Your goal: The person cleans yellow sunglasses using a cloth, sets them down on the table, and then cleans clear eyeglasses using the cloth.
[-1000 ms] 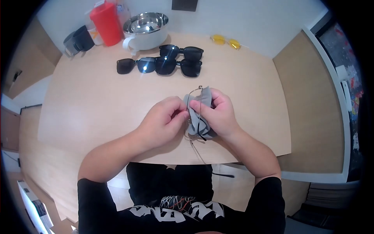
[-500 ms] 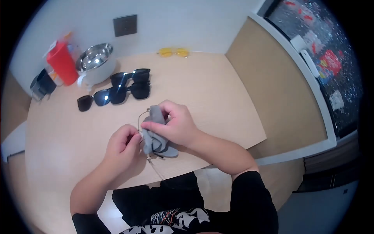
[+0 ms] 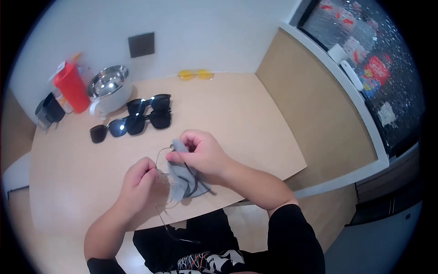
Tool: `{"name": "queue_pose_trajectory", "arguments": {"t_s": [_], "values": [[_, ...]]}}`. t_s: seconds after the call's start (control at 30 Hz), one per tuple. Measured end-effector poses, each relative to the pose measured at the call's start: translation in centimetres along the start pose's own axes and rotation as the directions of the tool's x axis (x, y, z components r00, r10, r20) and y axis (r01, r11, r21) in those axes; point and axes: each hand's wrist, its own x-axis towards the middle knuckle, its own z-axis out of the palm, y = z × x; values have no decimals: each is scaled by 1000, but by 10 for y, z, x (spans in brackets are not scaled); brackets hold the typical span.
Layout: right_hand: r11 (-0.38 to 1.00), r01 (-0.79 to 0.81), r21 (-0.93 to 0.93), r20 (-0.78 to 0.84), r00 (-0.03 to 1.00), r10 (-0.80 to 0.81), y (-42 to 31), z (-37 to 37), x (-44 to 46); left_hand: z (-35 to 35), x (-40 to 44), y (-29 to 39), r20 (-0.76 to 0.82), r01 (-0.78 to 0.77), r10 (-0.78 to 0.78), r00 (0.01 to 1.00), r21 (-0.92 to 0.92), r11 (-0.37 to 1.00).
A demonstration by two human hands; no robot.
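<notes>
Between my hands is a pair of thin wire-rimmed eyeglasses [image 3: 158, 155], with one temple arm hanging down past the table edge. My left hand [image 3: 140, 177] is closed, thumb and fingers pinching the frame near its middle. In my right hand [image 3: 203, 153] a soft grey cloth [image 3: 181, 177] is gripped against the upper side of the frame, thumb in front. The cloth hangs down loosely and hides part of the glasses there. Dark sunglasses [image 3: 135, 124] lie on the table beyond my hands, several dark lenses grouped together.
Yellow-tinted glasses [image 3: 196, 75] lie by the wall. At the back left stand a white cup with a steel inside [image 3: 112, 98], a red bottle [image 3: 72, 86] and a dark mug [image 3: 54, 107]. A wooden side panel [image 3: 315, 96] borders the table's right.
The cloth has loosened and spread downward, showing more of the eyeglasses. My left hand has shifted slightly left from the cloth. The whole view has tilted up a little.
</notes>
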Motion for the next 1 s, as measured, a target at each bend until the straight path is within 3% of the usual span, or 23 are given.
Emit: {"name": "queue_pose_trajectory", "arguments": {"t_s": [0.27,0.47,0.57,0.67,0.77,0.87,1.0], "values": [[995,-50,91,3,999,50,-4,15,-3,1,3,0,-30,-94,96,995,77,993],[998,8,61,-28,1000,-6,9,16,3,1,4,-3,38,-6,8,999,-54,999],[991,-12,131,-47,999,19,16,19,5,0,6,-6,61,-41,41,997,-3,999],[975,-131,180,-13,991,136,17,20,5,2,7,-12,69,-160,154,986,102,982],[977,-185,109,86,981,177,22,18,8,4,3,-4,80,-194,183,980,163,967],[987,-156,48,70,986,153,24,18,7,5,4,-1,70,-248,238,969,241,938],[983,-138,119,-49,988,145,36,18,9,4,5,-1,95,-258,241,966,259,931]]}}
